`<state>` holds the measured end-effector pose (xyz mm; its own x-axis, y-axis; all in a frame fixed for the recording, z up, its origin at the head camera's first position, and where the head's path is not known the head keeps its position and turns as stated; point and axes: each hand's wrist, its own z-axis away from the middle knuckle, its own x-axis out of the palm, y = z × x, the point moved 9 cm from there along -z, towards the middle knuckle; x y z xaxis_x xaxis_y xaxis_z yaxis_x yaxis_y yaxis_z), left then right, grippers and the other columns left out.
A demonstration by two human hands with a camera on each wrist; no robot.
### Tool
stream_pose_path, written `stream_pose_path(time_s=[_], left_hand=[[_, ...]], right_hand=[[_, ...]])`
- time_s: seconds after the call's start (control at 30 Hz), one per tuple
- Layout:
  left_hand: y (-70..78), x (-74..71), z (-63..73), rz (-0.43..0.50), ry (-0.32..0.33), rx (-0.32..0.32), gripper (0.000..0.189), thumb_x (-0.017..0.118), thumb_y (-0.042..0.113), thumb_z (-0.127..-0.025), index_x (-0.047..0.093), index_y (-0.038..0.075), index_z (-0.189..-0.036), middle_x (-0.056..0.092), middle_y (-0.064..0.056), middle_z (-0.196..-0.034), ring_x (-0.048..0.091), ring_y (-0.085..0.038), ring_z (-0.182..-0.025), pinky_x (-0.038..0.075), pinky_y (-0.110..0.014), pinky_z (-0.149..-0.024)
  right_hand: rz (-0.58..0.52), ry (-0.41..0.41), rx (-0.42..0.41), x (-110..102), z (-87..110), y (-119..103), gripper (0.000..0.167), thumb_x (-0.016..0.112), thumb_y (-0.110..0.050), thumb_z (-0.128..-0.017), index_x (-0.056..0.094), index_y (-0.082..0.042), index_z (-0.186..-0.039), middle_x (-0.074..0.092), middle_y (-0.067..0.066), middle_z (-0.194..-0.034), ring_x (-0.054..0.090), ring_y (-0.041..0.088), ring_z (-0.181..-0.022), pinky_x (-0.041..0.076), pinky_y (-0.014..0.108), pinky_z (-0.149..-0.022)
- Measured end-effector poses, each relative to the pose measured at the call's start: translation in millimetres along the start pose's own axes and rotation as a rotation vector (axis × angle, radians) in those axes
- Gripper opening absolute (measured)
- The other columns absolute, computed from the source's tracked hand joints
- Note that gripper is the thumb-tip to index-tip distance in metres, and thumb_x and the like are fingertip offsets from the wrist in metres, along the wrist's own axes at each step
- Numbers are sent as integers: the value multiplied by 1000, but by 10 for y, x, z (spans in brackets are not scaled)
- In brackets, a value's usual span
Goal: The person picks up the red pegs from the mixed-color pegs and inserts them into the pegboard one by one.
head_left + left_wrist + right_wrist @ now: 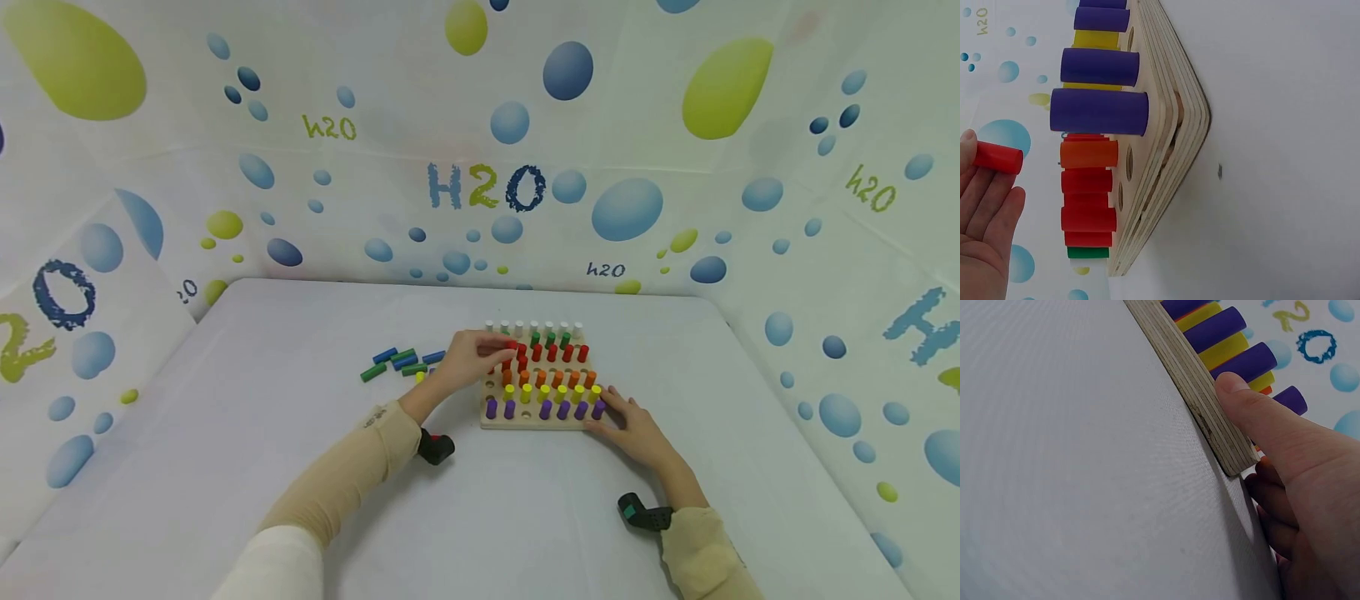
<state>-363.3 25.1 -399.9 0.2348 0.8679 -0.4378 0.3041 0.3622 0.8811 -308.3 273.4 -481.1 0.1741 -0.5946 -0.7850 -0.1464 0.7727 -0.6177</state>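
A wooden pegboard (536,423) carries rows of white, green, red, orange, yellow and purple pegs. My left hand (468,360) is over the board's left side and pinches a red peg (999,157) between thumb and fingers. In the left wrist view that peg is held apart from the standing red pegs (1088,219). At the board's near right corner my right hand (636,432) grips the edge. Its thumb (1233,384) presses the front edge beside the purple pegs (1244,361), and the other fingers curl in at the side, partly hidden.
Left of the board, loose green pegs (373,372) and blue pegs (386,355) lie on the white table (300,375), with a yellow peg (420,377) near the left wrist. A patterned curtain (375,167) stands behind the table.
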Motion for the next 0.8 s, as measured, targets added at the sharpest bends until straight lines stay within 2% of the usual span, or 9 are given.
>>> stream_pose_path(time_s=[0.47,0.8], left_hand=[[37,131,-80,-11,-9,24,26,63,17,-87,65,5,-109,66,-7,-102,64,-16,-90,51,-22,-77],[58,180,-137,-18,-11,10,28,63,22,-87,65,7,-110,66,-5,-103,63,-14,-90,51,-21,-77]], right_hand=[[1,-2,0,3,2,10,80,60,-53,-81,36,-4,-139,22,18,-147,13,53,-129,16,64,-99],[3,4,-2,-2,5,12,79,60,-52,-81,37,-3,-139,22,18,-146,14,53,-128,16,64,-100]])
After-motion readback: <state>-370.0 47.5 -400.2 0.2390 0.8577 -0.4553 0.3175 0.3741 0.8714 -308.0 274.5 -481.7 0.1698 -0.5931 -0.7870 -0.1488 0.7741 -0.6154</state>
